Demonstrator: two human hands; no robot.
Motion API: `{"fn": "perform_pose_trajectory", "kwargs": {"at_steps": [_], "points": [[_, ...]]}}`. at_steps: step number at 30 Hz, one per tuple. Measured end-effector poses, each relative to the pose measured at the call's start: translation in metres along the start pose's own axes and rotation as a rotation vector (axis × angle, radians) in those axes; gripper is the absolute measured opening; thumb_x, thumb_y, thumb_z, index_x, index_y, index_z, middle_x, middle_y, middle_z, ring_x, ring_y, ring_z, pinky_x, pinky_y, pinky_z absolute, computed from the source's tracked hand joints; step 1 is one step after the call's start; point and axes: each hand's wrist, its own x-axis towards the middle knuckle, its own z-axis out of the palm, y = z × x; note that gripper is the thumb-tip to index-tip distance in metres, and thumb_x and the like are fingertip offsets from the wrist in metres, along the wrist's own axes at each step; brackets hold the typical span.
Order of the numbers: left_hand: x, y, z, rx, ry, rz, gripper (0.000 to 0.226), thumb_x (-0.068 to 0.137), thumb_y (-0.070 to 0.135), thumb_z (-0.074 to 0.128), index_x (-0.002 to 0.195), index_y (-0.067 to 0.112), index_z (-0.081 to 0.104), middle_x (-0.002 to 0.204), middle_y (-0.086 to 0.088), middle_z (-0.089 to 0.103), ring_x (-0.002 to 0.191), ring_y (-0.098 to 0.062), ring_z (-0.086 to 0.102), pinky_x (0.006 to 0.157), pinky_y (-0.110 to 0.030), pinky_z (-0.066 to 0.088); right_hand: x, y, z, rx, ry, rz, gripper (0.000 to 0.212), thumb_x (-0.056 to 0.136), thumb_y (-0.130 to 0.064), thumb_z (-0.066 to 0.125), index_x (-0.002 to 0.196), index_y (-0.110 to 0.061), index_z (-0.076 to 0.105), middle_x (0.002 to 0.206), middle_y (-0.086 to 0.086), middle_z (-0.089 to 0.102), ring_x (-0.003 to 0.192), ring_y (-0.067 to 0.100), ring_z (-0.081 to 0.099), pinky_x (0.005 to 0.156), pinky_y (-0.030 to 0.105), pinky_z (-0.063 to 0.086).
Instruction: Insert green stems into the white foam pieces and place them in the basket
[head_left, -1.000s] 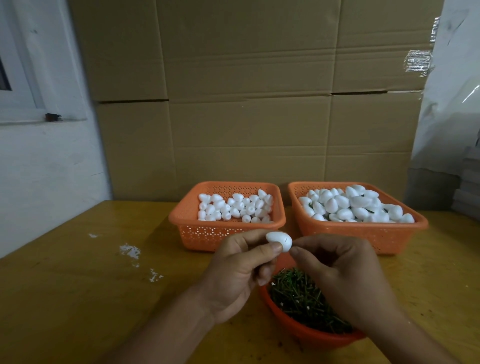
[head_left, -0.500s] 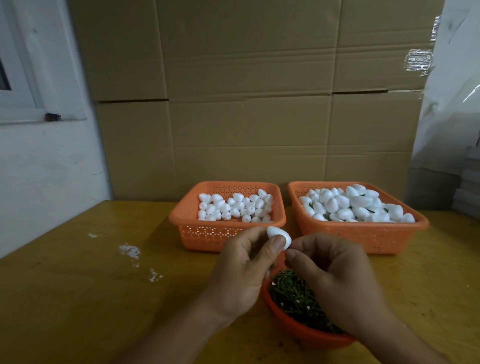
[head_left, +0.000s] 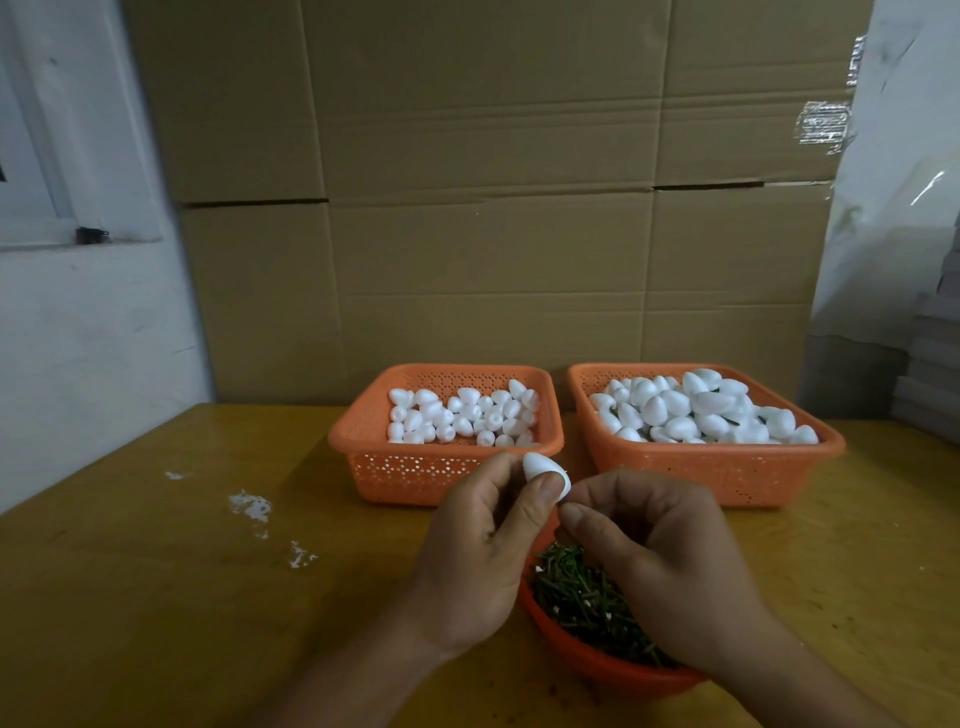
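My left hand (head_left: 483, 551) pinches a white egg-shaped foam piece (head_left: 543, 467) between thumb and fingers, above the near bowl. My right hand (head_left: 660, 561) has its fingertips pressed together right at the foam's lower end; a stem between them is not visible. Below both hands an orange bowl (head_left: 613, 670) holds several short green stems (head_left: 582, 597). The left orange basket (head_left: 410, 467) holds several small foam pieces. The right orange basket (head_left: 727, 473) is heaped with larger foam pieces, some with green stems showing.
White foam crumbs (head_left: 252, 506) lie on the yellow wooden table (head_left: 156, 597) to the left. A wall of cardboard boxes (head_left: 493, 208) stands behind the baskets. A white wall is at the left, plastic-wrapped goods (head_left: 904, 208) at the right.
Both hands have kept together over the bowl. My left hand turned the foam piece a little, tipping its point up and left. My right fingertips closed in under its lower end.
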Motion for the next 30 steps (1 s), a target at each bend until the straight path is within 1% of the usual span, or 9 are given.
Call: {"fn": "perform_pose_trajectory", "kwargs": {"at_steps": [5, 7, 9, 11, 14, 18, 21, 27, 30], "points": [[0.001, 0.000, 0.001, -0.027, 0.000, -0.001, 0.020, 0.088, 0.053, 0.058, 0.087, 0.035, 0.068, 0.063, 0.016, 0.056, 0.060, 0.003, 0.051, 0.058, -0.016, 0.042, 0.003, -0.001, -0.001, 0.106, 0.034, 0.059, 0.010, 0.085, -0.015, 0.074, 0.076, -0.019, 0.076, 0.069, 0.002, 0.074, 0.057, 0.005, 0.063, 0.054, 0.016, 0.048], [0.001, 0.000, 0.000, -0.040, -0.039, 0.006, 0.027, 0.087, 0.057, 0.058, 0.097, 0.036, 0.071, 0.063, 0.015, 0.056, 0.059, 0.003, 0.052, 0.057, -0.014, 0.042, 0.005, -0.002, -0.002, 0.133, 0.061, 0.087, 0.009, 0.085, -0.012, 0.073, 0.078, -0.016, 0.076, 0.070, 0.006, 0.073, 0.056, 0.009, 0.060, 0.052, 0.018, 0.047], [0.001, -0.003, 0.000, -0.032, -0.060, -0.019, 0.050, 0.084, 0.070, 0.056, 0.118, 0.035, 0.067, 0.063, 0.013, 0.057, 0.059, 0.002, 0.053, 0.057, -0.014, 0.042, 0.012, 0.001, -0.009, 0.141, 0.152, 0.122, 0.011, 0.086, -0.012, 0.071, 0.078, -0.016, 0.075, 0.066, 0.003, 0.071, 0.051, 0.004, 0.055, 0.049, 0.014, 0.044], [-0.001, -0.007, 0.001, 0.025, -0.048, -0.049, 0.067, 0.078, 0.081, 0.051, 0.123, 0.033, 0.064, 0.063, 0.010, 0.058, 0.057, 0.001, 0.053, 0.057, -0.017, 0.043, 0.025, 0.008, -0.022, 0.081, 0.285, 0.148, 0.011, 0.087, -0.016, 0.070, 0.078, -0.021, 0.075, 0.067, -0.006, 0.072, 0.051, -0.002, 0.058, 0.047, 0.010, 0.043], [-0.002, -0.008, 0.003, 0.071, -0.056, -0.026, 0.051, 0.085, 0.075, 0.048, 0.108, 0.035, 0.069, 0.059, 0.008, 0.054, 0.056, -0.004, 0.052, 0.055, -0.022, 0.042, 0.049, 0.027, -0.051, -0.044, 0.458, 0.175, 0.010, 0.090, -0.016, 0.070, 0.084, -0.022, 0.076, 0.070, -0.011, 0.073, 0.063, -0.003, 0.065, 0.057, 0.017, 0.048], [-0.003, -0.006, 0.005, 0.097, -0.056, -0.010, 0.043, 0.092, 0.064, 0.046, 0.096, 0.028, 0.069, 0.058, 0.004, 0.051, 0.055, -0.006, 0.049, 0.054, -0.029, 0.042, 0.074, 0.056, -0.079, -0.232, 0.555, 0.251, 0.009, 0.091, -0.016, 0.069, 0.093, -0.020, 0.077, 0.085, -0.006, 0.074, 0.071, 0.012, 0.065, 0.070, 0.037, 0.056], [-0.005, -0.004, 0.006, 0.136, -0.058, 0.003, 0.040, 0.093, 0.061, 0.045, 0.097, 0.029, 0.068, 0.063, -0.003, 0.055, 0.056, -0.013, 0.050, 0.053, -0.034, 0.042, 0.088, 0.071, -0.091, -0.402, 0.564, 0.304, 0.016, 0.093, -0.021, 0.066, 0.101, -0.016, 0.078, 0.081, -0.001, 0.072, 0.066, 0.018, 0.064, 0.059, 0.034, 0.053], [-0.008, -0.002, 0.006, 0.225, -0.065, 0.035, 0.039, 0.097, 0.054, 0.044, 0.099, 0.024, 0.068, 0.072, 0.005, 0.060, 0.068, -0.011, 0.058, 0.061, -0.027, 0.047, 0.114, 0.080, -0.098, -0.626, 0.565, 0.405, 0.021, 0.093, -0.030, 0.063, 0.095, -0.015, 0.077, 0.076, 0.007, 0.070, 0.069, 0.025, 0.063, 0.064, 0.041, 0.056], [-0.007, -0.002, 0.007, 0.248, -0.057, 0.053, 0.041, 0.097, 0.054, 0.043, 0.099, 0.023, 0.069, 0.075, 0.009, 0.061, 0.074, -0.013, 0.061, 0.063, -0.025, 0.049, 0.122, 0.079, -0.095, -0.690, 0.547, 0.442, 0.021, 0.093, -0.033, 0.062, 0.092, -0.019, 0.078, 0.075, 0.006, 0.068, 0.069, 0.024, 0.062, 0.065, 0.036, 0.053]]}}
